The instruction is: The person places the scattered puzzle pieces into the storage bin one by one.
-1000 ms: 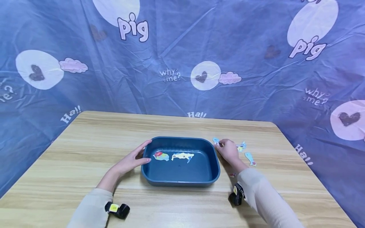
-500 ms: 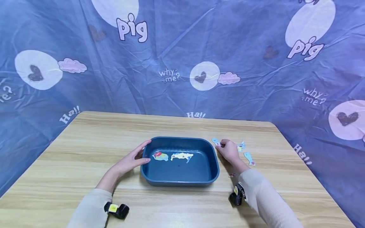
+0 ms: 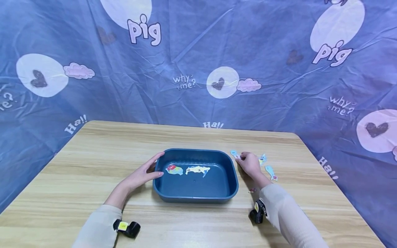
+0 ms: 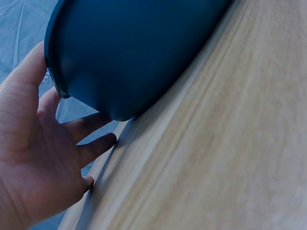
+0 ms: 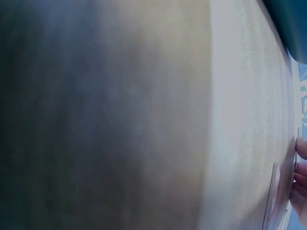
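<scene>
A dark blue rectangular plastic basin point(image 3: 195, 187) stands on the table, with a red, yellow and light-blue flat cutout point(image 3: 174, 169) and a pale yellow and blue cutout point(image 3: 197, 169) lying in it. My left hand point(image 3: 141, 175) holds the basin's left end, thumb at the rim and other fingers spread along the outside. Just right of the basin, my right hand point(image 3: 250, 164) pinches the near end of a light-blue flat cutout point(image 3: 233, 153) low at the tabletop. That hand covers part of the piece. Only its fingertips point(image 5: 301, 147) enter the right wrist view, at the edge.
Beyond the right hand lies a blue and yellow cutout point(image 3: 262, 159), with a light-blue one point(image 3: 271, 173) nearer. A small reddish scrap point(image 3: 252, 190) is by the right wrist. The wooden table point(image 3: 102, 151) ends at a blue printed cloth point(image 3: 173, 103) behind.
The light-blue cutout under the right hand has shifted very slightly, and a little more of it shows beside the fingers. The left hand and the basin hold their place.
</scene>
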Available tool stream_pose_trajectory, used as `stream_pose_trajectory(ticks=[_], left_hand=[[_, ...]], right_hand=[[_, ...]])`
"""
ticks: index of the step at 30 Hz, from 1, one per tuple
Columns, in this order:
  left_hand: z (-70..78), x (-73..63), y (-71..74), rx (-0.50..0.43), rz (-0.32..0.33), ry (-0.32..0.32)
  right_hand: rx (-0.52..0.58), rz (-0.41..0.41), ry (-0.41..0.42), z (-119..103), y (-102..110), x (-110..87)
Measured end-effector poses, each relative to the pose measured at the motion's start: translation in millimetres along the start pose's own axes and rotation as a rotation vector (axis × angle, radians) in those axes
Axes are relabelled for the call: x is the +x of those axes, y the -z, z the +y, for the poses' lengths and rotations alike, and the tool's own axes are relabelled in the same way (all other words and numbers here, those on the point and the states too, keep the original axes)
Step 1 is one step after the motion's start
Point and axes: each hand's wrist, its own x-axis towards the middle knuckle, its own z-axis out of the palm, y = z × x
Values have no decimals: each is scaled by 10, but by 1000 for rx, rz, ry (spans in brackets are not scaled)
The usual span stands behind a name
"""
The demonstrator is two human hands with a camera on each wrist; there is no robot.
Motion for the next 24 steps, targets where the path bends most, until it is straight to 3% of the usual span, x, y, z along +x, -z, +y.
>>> stream_pose_trajectory(ticks=[17,24], left_hand=[[10,-5,-3,2,7,16],[4,-6,1,5,9,11]], right_hand=[[52,15,25,49,13,13],[92,-17,10,66,51,28]])
